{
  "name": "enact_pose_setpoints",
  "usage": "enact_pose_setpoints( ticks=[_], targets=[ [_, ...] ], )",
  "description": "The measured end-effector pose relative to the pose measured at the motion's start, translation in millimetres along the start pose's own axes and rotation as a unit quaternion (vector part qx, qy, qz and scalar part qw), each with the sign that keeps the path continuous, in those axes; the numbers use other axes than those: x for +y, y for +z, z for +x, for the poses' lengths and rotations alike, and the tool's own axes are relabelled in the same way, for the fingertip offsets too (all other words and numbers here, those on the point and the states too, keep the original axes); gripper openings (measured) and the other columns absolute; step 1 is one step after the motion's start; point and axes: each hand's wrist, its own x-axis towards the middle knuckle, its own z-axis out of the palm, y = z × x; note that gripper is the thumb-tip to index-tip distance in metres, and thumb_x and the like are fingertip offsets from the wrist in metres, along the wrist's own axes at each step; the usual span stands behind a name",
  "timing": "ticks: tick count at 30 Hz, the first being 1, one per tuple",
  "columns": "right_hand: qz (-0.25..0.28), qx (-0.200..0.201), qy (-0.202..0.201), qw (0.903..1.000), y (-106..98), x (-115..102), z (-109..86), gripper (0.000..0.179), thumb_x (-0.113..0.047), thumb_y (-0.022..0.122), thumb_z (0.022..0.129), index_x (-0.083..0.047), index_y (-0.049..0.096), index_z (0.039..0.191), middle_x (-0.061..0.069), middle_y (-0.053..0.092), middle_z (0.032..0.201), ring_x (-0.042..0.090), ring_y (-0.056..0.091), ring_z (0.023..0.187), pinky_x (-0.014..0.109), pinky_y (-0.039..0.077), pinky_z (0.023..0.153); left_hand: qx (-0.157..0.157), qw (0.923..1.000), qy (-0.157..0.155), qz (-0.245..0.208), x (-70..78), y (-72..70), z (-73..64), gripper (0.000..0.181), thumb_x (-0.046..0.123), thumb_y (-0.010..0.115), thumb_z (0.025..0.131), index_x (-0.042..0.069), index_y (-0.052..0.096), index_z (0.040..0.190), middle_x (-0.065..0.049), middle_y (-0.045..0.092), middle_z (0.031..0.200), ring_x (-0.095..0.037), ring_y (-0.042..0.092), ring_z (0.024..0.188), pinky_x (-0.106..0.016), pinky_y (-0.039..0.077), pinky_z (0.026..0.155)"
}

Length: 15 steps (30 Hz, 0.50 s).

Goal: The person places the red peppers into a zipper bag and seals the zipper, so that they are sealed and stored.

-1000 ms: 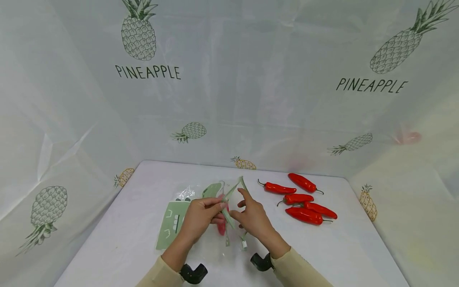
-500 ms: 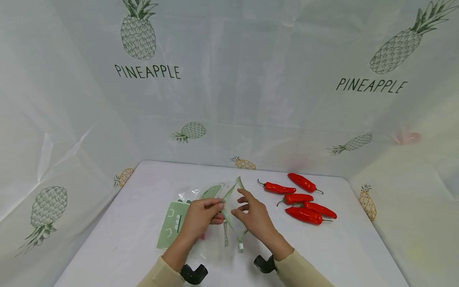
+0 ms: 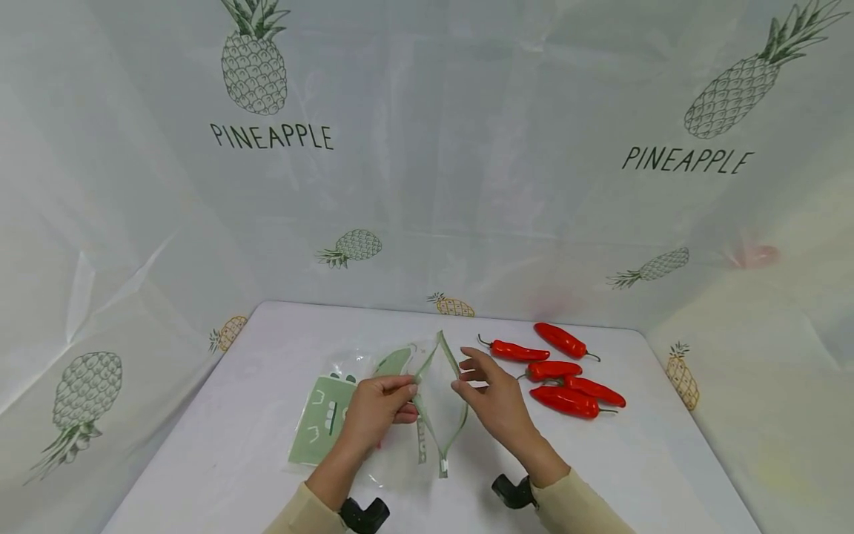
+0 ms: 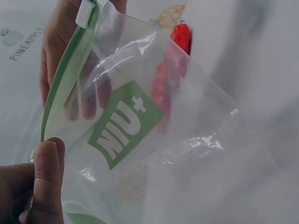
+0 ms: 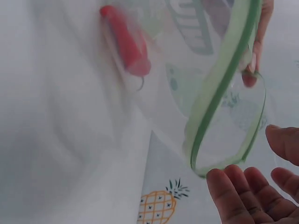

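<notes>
My left hand [image 3: 376,404] pinches the green-edged rim of a clear zip bag [image 4: 201,116] between thumb and fingers. The bag's green zip strip [image 5: 219,98] is spread into a wide loop, with a white slider [image 4: 85,13] at its near end. My right hand [image 3: 494,389] is at the loop's right side, thumb and fingers apart, fingertips right at the rim in the right wrist view. A green printed label [image 4: 131,123] marks the bag's side. A red chili pepper [image 5: 126,42] shows hazily beside the bag, and a bit of red shows below my left hand.
Several red chili peppers [image 3: 567,402] lie to the right of the hands on the white table [image 3: 220,445]. A flat green packet with a cartoon face [image 3: 313,430] lies at the left, partly behind my left hand. A pineapple-print curtain [image 3: 427,148] surrounds the table.
My right hand has moved to the right and the bag's mouth has spread wider. The red pepper below my left hand has become mostly hidden. The left hand stays nearly in place.
</notes>
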Motion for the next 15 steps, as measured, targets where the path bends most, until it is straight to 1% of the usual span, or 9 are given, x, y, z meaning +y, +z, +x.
enact_pose_setpoints(
  ticks=[4, 8, 15],
  targets=[
    [-0.014, 0.008, 0.003, 0.9999, -11.5, 9.0, -0.1, 0.058, -0.015, 0.082, 0.093, -0.017, 0.059, 0.147, 0.008, 0.074, 0.127, 0.027, 0.073, 0.112, 0.043, 0.066, 0.092, -0.001, 1.0, 0.002, -0.002, -2.0, 1.2, -0.3, 0.033, 0.009, 0.072, 0.1, -0.008, 0.07, 0.128, -0.015, 0.077, 0.097, -0.015, 0.074, 0.071, -0.03, 0.068, 0.069],
    [-0.026, 0.01, 0.018, 0.9994, -25.5, 23.1, -1.2, 0.06, -0.017, 0.082, 0.093, -0.017, 0.058, 0.148, 0.009, 0.072, 0.131, 0.028, 0.071, 0.116, 0.045, 0.065, 0.095, -0.003, 1.0, 0.005, -0.004, -2.1, 1.5, -1.2, 0.032, 0.008, 0.072, 0.1, -0.009, 0.07, 0.128, -0.016, 0.077, 0.097, -0.014, 0.074, 0.071, -0.029, 0.068, 0.068],
    [-0.045, 0.009, 0.074, 0.9962, -52.3, 50.7, -2.9, 0.059, -0.021, 0.079, 0.097, -0.018, 0.055, 0.15, 0.01, 0.068, 0.137, 0.03, 0.067, 0.122, 0.049, 0.062, 0.101, -0.012, 0.9999, 0.011, 0.003, -2.0, 0.8, -3.3, 0.033, 0.008, 0.071, 0.101, -0.01, 0.069, 0.129, -0.02, 0.077, 0.1, -0.014, 0.074, 0.072, -0.029, 0.068, 0.069]
  ],
)
